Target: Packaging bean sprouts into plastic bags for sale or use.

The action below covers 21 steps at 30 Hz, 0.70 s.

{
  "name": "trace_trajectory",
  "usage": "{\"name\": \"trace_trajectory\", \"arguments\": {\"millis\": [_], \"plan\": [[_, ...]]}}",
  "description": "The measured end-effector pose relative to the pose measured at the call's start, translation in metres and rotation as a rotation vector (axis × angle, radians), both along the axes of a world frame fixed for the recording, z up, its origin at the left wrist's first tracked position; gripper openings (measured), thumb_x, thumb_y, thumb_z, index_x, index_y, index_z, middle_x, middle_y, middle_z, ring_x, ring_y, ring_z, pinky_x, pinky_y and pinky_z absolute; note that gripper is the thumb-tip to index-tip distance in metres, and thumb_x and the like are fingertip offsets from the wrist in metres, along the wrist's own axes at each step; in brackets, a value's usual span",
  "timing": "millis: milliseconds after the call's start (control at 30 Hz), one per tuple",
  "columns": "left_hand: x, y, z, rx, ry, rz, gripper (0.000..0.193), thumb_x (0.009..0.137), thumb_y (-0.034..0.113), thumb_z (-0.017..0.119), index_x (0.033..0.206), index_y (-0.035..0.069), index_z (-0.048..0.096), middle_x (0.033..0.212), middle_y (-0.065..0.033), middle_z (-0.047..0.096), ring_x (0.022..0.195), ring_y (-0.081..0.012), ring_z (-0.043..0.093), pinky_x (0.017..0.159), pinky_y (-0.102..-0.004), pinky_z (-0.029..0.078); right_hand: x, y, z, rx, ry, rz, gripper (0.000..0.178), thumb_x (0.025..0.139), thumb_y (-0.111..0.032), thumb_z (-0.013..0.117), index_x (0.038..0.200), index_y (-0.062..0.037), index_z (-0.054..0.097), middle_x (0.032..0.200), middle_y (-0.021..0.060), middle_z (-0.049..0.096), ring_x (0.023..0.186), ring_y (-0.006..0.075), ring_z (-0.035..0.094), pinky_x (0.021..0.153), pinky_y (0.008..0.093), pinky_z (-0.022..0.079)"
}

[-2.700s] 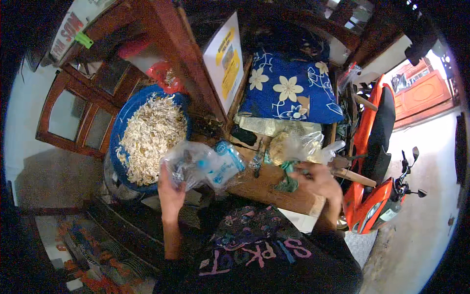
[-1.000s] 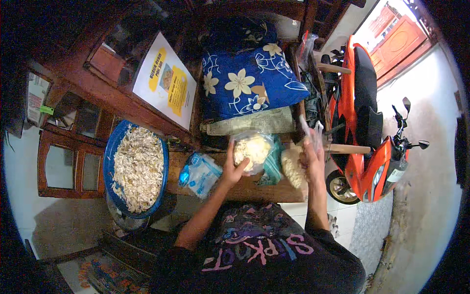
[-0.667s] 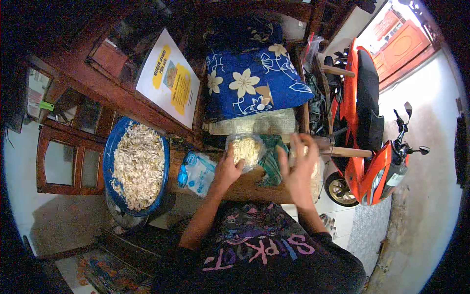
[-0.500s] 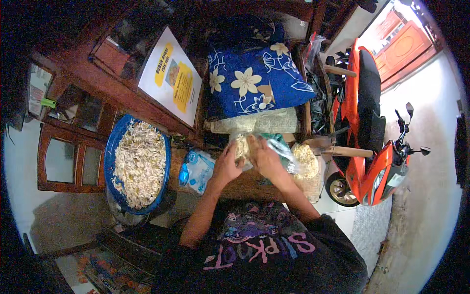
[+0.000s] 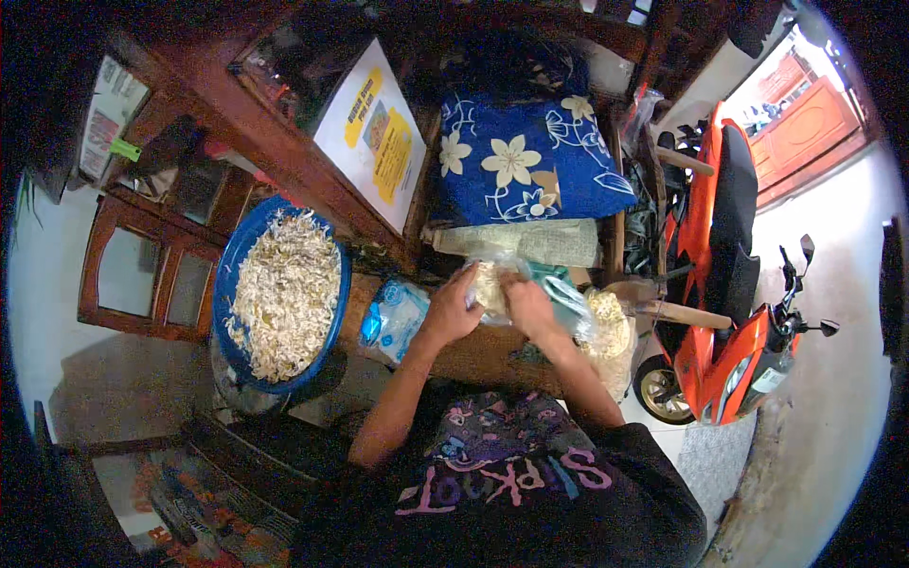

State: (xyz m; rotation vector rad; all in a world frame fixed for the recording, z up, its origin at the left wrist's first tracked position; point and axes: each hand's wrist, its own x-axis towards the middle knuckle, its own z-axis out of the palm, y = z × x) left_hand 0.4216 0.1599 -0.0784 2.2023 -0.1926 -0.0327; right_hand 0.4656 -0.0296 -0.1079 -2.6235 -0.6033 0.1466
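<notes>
Left hand point(image 5: 453, 310) and right hand point(image 5: 532, 308) close together over table point(image 5: 473, 355), both clamped on clear plastic bag point(image 5: 492, 284) of pale shreds. Left of hands – folded bag stack point(image 5: 393, 320), blue basin point(image 5: 282, 293) heaped with same shreds. Right – loose shred pile point(image 5: 611, 331), orange motorbike point(image 5: 734, 312). Behind – flowered blue cushion point(image 5: 521, 166).

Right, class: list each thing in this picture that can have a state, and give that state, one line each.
Left hand: gripping the small clear bag.
Right hand: gripping the same bag.
Small clear bag: filled with pale shreds, held in both hands.
Blue basin: heaped with pale shreds.
Scooter: parked.
</notes>
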Motion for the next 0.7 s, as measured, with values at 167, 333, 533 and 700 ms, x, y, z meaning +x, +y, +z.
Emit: {"name": "trace_trajectory", "arguments": {"millis": [167, 333, 533, 700], "plan": [[0.002, 0.01, -0.008, -0.07, -0.071, -0.011, 0.071, 0.075, 0.009, 0.062, 0.139, 0.0, 0.033, 0.136, -0.0251, 0.042, 0.127, -0.0379, 0.042, 0.105, -0.0407, 0.035, -0.006, 0.002, 0.087, 0.501, 0.194, -0.13, 0.012, 0.087, -0.011, 0.057, 0.089, 0.0007, 0.06, 0.08, 0.0226, 0.063, 0.077, 0.0366, 0.064, 0.065, 0.0431, 0.049], [-0.014, -0.012, -0.039, -0.113, -0.053, -0.07, 0.069, 0.076, 0.008, 0.061, 0.139, 0.002, 0.035, 0.129, -0.0266, 0.048, 0.118, -0.0379, 0.049, 0.098, -0.0414, 0.041, -0.008, 0.012, 0.129, 0.15, 0.034, 0.128, 0.017, 0.087, -0.02, 0.059, 0.094, -0.0063, 0.066, 0.087, 0.0165, 0.065, 0.08, 0.0345, 0.064, 0.073, 0.0405, 0.05], [-0.03, -0.051, -0.086, -0.052, -0.052, 0.021, 0.037, 0.076, 0.016, 0.058, 0.11, 0.002, 0.054, 0.101, -0.0263, 0.058, 0.093, -0.0455, 0.055, 0.079, -0.0508, 0.044, 0.049, 0.12, 0.031, -0.406, 0.065, 0.322, 0.018, 0.075, -0.014, 0.061, 0.09, -0.0071, 0.068, 0.089, 0.0171, 0.067, 0.084, 0.0311, 0.067, 0.064, 0.0437, 0.054], [-0.048, -0.048, -0.109, -0.274, 0.191, -0.041, 0.042, 0.075, 0.018, 0.059, 0.113, 0.001, 0.054, 0.102, -0.027, 0.057, 0.093, -0.0453, 0.055, 0.079, -0.0498, 0.045, 0.045, 0.145, -0.023, -0.634, -0.074, 0.575, 0.014, 0.07, -0.014, 0.063, 0.08, -0.0053, 0.069, 0.084, 0.0147, 0.069, 0.081, 0.0308, 0.068, 0.063, 0.0415, 0.054]]}}
